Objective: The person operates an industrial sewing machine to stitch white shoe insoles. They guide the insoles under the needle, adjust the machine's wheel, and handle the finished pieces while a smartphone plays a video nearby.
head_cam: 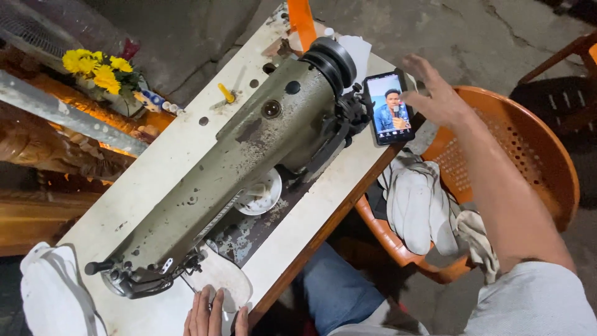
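At the near end of an old olive-green sewing machine [249, 168], the left hand [208, 314] lies flat, fingers together, pressing a piece of white fabric [221, 283] to the white worktop [168, 155] just beside the needle. Past the machine's handwheel end, the right hand [432, 93] hovers, fingers spread and holding nothing, over a smartphone [390, 107] with a lit screen. White cloths [420, 205] fill an orange plastic chair [535, 149] beside the machine. Keeping the fabric pinned flat looks wise while attention is on the phone.
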